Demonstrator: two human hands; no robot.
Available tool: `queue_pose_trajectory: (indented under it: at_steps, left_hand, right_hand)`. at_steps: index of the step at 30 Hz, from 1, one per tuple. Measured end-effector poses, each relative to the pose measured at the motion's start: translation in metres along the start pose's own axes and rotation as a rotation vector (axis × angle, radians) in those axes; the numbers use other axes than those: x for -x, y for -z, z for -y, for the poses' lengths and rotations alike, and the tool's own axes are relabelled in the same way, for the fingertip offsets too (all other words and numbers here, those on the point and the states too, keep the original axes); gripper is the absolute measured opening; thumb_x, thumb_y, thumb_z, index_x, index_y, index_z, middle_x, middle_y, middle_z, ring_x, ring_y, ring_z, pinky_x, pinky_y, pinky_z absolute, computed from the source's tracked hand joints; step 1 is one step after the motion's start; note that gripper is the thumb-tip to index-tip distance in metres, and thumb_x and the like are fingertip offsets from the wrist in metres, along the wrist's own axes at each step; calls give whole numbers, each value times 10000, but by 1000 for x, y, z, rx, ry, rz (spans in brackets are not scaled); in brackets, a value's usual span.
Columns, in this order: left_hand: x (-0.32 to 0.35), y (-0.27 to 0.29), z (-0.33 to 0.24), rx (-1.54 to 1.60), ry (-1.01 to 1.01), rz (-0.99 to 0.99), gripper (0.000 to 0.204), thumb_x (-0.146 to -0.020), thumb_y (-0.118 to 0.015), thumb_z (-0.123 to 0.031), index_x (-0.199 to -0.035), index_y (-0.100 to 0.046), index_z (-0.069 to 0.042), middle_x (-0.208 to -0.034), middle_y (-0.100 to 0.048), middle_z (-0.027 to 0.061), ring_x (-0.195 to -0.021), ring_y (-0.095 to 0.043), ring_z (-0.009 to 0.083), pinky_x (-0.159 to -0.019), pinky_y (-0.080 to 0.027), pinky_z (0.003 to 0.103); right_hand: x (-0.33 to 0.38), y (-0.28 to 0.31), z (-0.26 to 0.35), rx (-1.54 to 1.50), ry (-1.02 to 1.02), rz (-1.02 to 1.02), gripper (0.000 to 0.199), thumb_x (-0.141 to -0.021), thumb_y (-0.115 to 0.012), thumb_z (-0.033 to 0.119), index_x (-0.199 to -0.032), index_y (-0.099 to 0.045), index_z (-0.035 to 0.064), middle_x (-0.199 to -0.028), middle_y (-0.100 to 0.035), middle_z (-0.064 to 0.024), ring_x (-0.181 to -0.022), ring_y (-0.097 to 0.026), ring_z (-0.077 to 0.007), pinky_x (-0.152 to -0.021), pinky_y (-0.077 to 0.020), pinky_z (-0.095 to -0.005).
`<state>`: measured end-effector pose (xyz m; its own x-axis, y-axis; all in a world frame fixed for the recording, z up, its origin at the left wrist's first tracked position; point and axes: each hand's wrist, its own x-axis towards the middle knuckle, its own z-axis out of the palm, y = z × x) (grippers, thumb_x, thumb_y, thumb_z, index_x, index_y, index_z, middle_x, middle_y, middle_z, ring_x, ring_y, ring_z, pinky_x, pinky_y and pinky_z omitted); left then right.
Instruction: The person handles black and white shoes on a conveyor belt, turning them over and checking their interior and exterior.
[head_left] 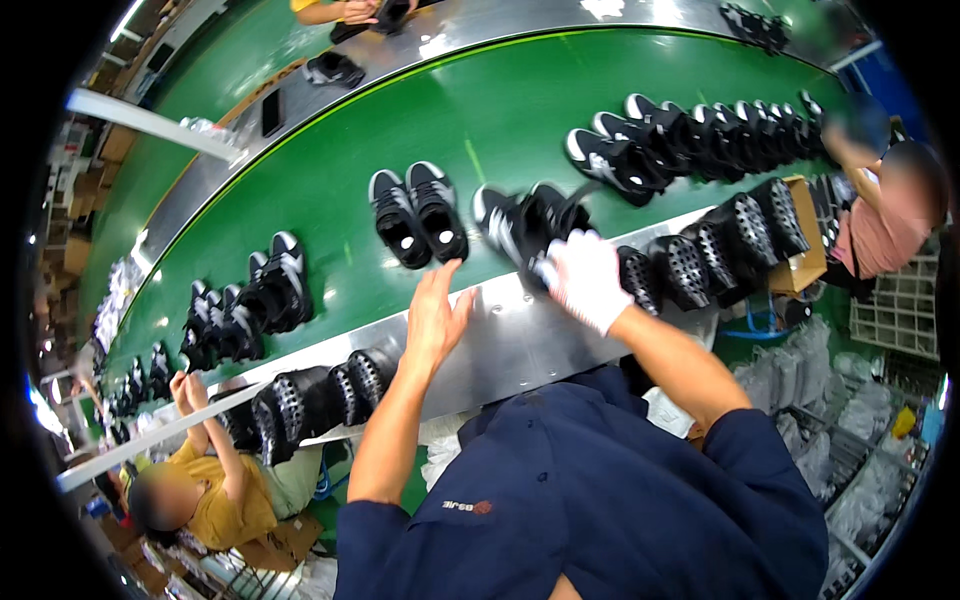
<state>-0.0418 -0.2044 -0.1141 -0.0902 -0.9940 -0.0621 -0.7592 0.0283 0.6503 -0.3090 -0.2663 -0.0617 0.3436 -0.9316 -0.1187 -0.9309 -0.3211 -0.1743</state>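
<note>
A pair of black sneakers (417, 214) with grey toes stands on the green belt (350, 130), toes pointing away from me. My left hand (437, 312) is bare and open, its fingers stretched toward the heels of that pair. Just to the right, a second pair of black sneakers (520, 222) sits slightly smeared by motion. My right hand (588, 282), in a white glove, is closed at the heels of this second pair; its fingertips are partly hidden against the shoes.
Perforated black shoe forms (685, 270) line the metal ledge (500, 340) right and left. More sneakers stand in a row (700, 135) at right and in a group (250, 300) at left. Co-workers sit at left (225, 490) and right (890, 220); another person's hands (355, 10) show across the belt.
</note>
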Motion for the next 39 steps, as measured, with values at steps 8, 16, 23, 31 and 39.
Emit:
queue_pose_trajectory:
  at_steps: [8, 16, 23, 31, 39]
  left_hand:
    - [60, -34, -46, 165, 72, 102, 742, -868, -808, -260, -1498, -485, -38, -1492, -486, 274, -1388, -473, 438, -1169, -394, 484]
    - [102, 23, -50, -204, 348, 144, 299, -935, -728, -318, -941, -736, -20, -855, -722, 212, -817, -703, 434, -755, -547, 509]
    - [72, 20, -104, 237, -54, -45, 145, -925, -737, -158, -886, -727, -19, -839, -713, 171, -779, -698, 368, -706, -543, 448]
    - [46, 20, -152, 812, -95, 103, 720, -824, -880, -239, -1435, -560, -33, -1442, -574, 196, -1330, -569, 331, -1075, -510, 432]
    - [56, -10, -126, 1195, 133, 432, 469, -898, -844, -154, -1276, -603, -18, -1155, -649, 69, -1010, -655, 141, -863, -571, 315]
  right_hand:
    - [120, -50, 47, -202, 189, 66, 330, -859, -752, 327, -1119, -725, 126, -979, -675, -107, -982, -642, -338, -834, -517, -463]
    - [171, 27, -85, 41, -458, -555, 632, -868, -818, 322, -1331, -585, -40, -1276, -620, -238, -1182, -561, -434, -1046, -449, -507]
    - [173, -3, -146, 114, -368, -499, 463, -896, -778, 271, -1241, -645, -6, -1184, -669, -220, -1075, -628, -430, -945, -529, -501]
    - [182, 117, -30, -640, -173, -235, 349, -845, -824, 151, -1142, -708, 10, -1060, -708, -175, -972, -693, -356, -893, -549, -398]
    - [183, 87, 17, -751, -220, 364, 459, -937, -740, 448, -991, -685, -4, -800, -709, -208, -781, -722, -394, -723, -549, -439]
